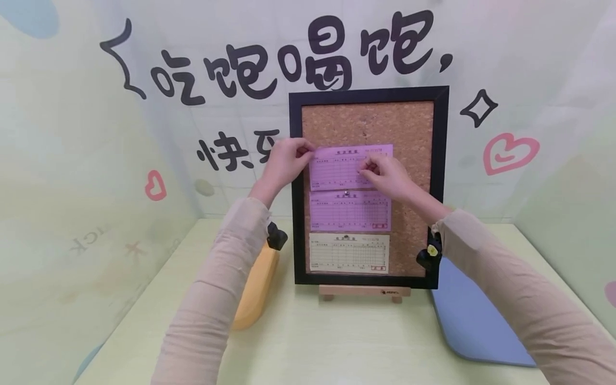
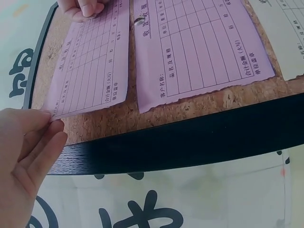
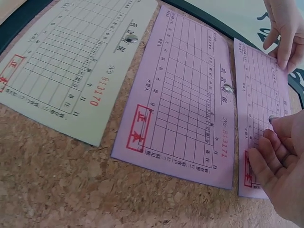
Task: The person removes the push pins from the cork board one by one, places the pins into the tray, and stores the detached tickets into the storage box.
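My left hand [image 1: 287,161] pinches the upper left corner of the top pink receipt [image 1: 334,170], which lies over the framed cork board [image 1: 413,133]. In front of this slip, my right hand [image 1: 390,177] pinches a silver thumbtack [image 3: 271,118] between thumb and fingertips, close to the paper. Below it, a second pink receipt [image 1: 337,211] is fixed by a thumbtack [image 3: 227,89] at its top middle. A pale yellow receipt [image 1: 337,255] hangs lowest, also tacked at its top [image 3: 130,39].
The board's black frame [image 1: 297,224] stands on a small wooden easel [image 1: 361,291] on the pale table [image 1: 346,342]. An orange-yellow object [image 1: 255,294] lies to the left, partly behind my left forearm. A blue flat board [image 1: 474,321] lies to the right. Behind is a printed wall [image 1: 231,27].
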`<action>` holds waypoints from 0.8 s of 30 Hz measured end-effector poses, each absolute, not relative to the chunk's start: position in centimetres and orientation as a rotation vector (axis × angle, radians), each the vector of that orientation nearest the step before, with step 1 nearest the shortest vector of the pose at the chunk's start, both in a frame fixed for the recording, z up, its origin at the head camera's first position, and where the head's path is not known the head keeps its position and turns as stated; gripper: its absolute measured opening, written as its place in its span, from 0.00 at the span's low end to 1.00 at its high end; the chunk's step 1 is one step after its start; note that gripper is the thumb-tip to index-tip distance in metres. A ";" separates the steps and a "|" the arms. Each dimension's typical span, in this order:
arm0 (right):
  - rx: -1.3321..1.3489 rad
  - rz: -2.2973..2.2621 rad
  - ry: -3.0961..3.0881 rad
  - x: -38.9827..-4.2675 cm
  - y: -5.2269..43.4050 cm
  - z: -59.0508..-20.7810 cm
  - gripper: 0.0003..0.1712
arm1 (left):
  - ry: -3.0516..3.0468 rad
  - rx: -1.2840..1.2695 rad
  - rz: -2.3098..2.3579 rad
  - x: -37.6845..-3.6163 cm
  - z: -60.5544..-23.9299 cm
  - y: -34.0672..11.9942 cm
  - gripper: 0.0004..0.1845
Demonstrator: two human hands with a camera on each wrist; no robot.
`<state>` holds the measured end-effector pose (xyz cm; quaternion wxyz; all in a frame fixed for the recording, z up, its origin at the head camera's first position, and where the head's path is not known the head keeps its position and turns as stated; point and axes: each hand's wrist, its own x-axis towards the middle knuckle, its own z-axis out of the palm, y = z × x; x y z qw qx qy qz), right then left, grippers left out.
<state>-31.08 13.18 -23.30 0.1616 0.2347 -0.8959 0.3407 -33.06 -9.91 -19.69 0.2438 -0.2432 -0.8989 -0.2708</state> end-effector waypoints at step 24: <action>0.706 1.022 -2.616 -26.8 18.5 -27.0 0.06 | -2.278 -0.543 -1.051 -30.2 -20.7 -15.4 0.08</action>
